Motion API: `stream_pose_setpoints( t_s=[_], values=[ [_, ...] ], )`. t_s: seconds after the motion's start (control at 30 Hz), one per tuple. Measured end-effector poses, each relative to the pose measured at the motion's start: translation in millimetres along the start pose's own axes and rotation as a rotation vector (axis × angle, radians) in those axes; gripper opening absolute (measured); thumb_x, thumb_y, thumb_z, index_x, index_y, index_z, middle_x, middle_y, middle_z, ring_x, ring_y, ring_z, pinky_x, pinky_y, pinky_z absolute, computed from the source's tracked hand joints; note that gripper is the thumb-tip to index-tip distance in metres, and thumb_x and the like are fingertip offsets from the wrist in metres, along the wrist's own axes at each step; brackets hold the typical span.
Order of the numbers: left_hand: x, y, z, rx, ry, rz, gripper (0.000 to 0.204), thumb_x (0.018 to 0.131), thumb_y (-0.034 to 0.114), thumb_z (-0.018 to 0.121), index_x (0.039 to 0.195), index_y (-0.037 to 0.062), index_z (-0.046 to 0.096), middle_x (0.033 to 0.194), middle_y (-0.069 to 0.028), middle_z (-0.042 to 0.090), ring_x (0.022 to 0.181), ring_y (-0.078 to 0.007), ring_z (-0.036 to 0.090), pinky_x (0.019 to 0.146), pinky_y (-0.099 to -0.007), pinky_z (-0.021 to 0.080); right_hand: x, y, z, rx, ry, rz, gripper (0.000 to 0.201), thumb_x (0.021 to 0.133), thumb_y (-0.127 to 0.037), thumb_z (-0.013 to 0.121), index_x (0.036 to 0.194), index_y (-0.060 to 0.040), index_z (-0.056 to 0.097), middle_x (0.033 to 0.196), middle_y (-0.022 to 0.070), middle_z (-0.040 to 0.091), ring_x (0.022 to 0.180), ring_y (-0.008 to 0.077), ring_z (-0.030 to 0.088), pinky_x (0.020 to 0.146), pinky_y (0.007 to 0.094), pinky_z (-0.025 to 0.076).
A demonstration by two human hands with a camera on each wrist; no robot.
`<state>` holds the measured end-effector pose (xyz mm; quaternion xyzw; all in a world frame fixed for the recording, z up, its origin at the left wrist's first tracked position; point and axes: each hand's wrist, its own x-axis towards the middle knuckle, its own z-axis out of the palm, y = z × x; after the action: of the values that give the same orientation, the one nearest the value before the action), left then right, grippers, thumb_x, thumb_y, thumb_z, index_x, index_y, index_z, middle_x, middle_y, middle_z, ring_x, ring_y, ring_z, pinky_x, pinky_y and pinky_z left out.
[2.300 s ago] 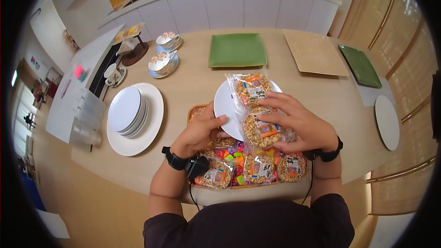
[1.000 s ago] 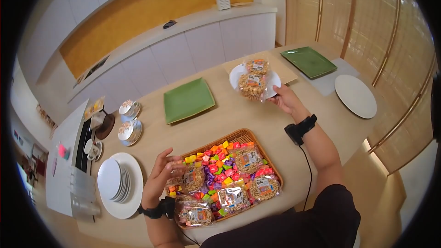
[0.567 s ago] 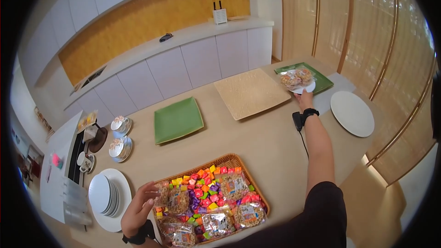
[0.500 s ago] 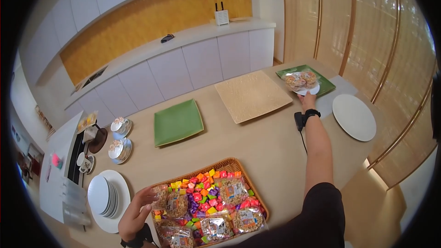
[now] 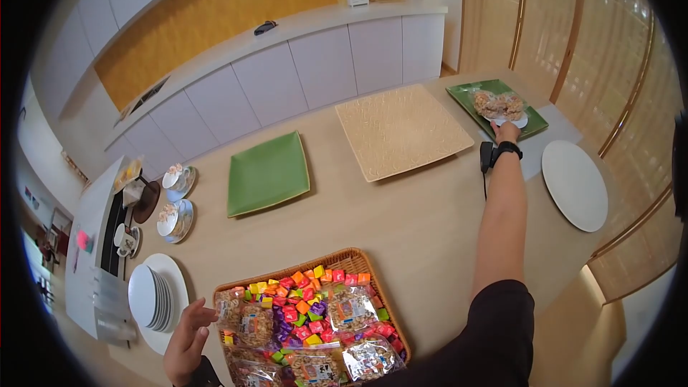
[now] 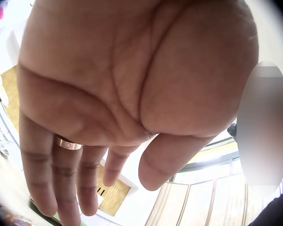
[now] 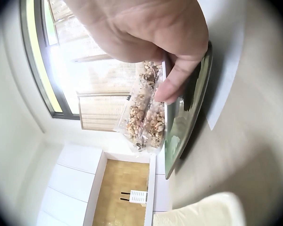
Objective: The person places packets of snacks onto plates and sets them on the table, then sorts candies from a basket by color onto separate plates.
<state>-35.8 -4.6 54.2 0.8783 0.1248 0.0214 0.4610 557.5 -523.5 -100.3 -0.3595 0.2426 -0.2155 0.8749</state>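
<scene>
At the table's far right, my right hand [image 5: 506, 131] pinches the near rim of a small white plate [image 5: 517, 121], thumb on top in the right wrist view. Two clear-wrapped puffed-grain cakes [image 5: 498, 104] lie on it. Beneath is a square green plate [image 5: 534, 124]; the white plate sits low and close over its surface [image 7: 179, 134]. My left hand [image 5: 186, 344] hovers empty by the left edge of a wicker basket [image 5: 387, 287], its fingers loose and palm facing the left wrist camera. Colourful wrapped candies [image 5: 308, 308] and several wrapped grain cakes [image 5: 351, 308] fill the basket.
Another green plate [image 5: 269, 175] and a beige square plate [image 5: 401, 132] lie mid-table. A white oval plate [image 5: 575, 186] lies near the right edge. On the left are stacked small plates [image 5: 143, 295] on a large oval plate [image 5: 179, 279], teacups [image 5: 172, 219] and plastic cups [image 5: 115, 308].
My right hand has carried the white plate with two cakes from above the basket to the far-right green plate. My left hand has let go of the plate and drawn back left.
</scene>
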Motion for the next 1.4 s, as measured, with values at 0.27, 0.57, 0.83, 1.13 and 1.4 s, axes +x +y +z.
stream_pose_setpoints(
  t_s=[0.27,0.57,0.83,1.13,1.4],
  values=[
    [9,-5,-2,0.055,-0.019,0.013,0.044,0.088,0.006,0.041,0.129,-0.0017,0.028,0.108,-0.0115,0.051,0.1,-0.0193,0.051,0.091,-0.0324,0.037,34,7,-6,-0.196,-0.026,0.035,0.031,0.089,0.002,0.034,0.12,0.0046,0.037,0.115,0.0149,0.046,0.098,0.0286,0.05,0.069,0.0357,0.059],
    [7,-14,-8,0.108,-0.036,0.044,0.05,0.081,-0.007,0.043,0.129,0.0,0.03,0.107,-0.0134,0.053,0.103,-0.0219,0.052,0.092,-0.0324,0.038,9,9,-14,-0.309,-0.051,-0.121,0.028,0.082,-0.005,0.048,0.108,0.0051,0.047,0.107,0.0153,0.051,0.09,0.0267,0.053,0.068,0.0332,0.053],
    [-3,-19,-27,0.155,-0.056,0.1,0.046,0.085,0.001,0.046,0.129,-0.0007,0.032,0.109,-0.0145,0.053,0.104,-0.0232,0.052,0.091,-0.0325,0.039,-27,33,-10,-0.671,-0.177,-0.633,0.039,0.076,-0.007,0.051,0.113,0.003,0.043,0.09,0.0129,0.054,0.077,0.019,0.053,0.063,0.0286,0.048],
    [-18,-44,-67,0.087,0.24,0.183,0.038,0.09,0.013,0.044,0.127,0.0053,0.036,0.104,-0.0126,0.055,0.099,-0.0212,0.053,0.086,-0.0307,0.041,-378,-3,44,-1.05,-1.399,-0.15,0.021,0.087,-0.018,0.051,0.104,-0.0063,0.052,0.094,0.0,0.056,0.084,0.0075,0.052,0.074,0.0222,0.043],
    [-19,-180,-139,0.156,0.833,-0.313,0.045,0.086,0.029,0.052,0.12,0.0011,0.043,0.098,-0.021,0.059,0.091,-0.0326,0.058,0.079,-0.0367,0.044,-541,-16,17,-1.331,-2.345,-0.338,0.042,0.079,-0.021,0.062,0.114,-0.0017,0.048,0.098,0.0128,0.057,0.089,0.0263,0.056,0.08,0.0342,0.044]
  ],
)
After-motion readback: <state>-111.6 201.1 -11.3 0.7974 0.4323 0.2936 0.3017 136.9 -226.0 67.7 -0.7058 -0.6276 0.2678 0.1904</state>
